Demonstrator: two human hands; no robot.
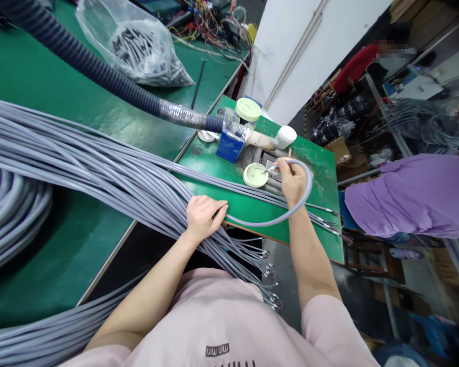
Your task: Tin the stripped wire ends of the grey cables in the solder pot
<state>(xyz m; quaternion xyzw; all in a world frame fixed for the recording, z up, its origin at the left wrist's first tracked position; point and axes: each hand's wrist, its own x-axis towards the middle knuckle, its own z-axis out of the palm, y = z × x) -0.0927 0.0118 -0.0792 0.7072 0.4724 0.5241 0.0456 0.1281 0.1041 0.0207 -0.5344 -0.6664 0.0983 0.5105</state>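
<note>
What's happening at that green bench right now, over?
Right hand pinching a grey cable's end over a pale green dish. Left hand on the grey cable bundle. Dark corrugated hose beyond, off the hands.

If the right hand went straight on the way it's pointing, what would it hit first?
Most likely the pale green round dish just beyond the fingertips of the right hand, though depth is hard to judge from this view.

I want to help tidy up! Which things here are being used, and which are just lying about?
Being used:
left hand on the grey cables
right hand holding a small brush
white dish

Just lying about:
plastic bag of dark parts
blue box
</note>
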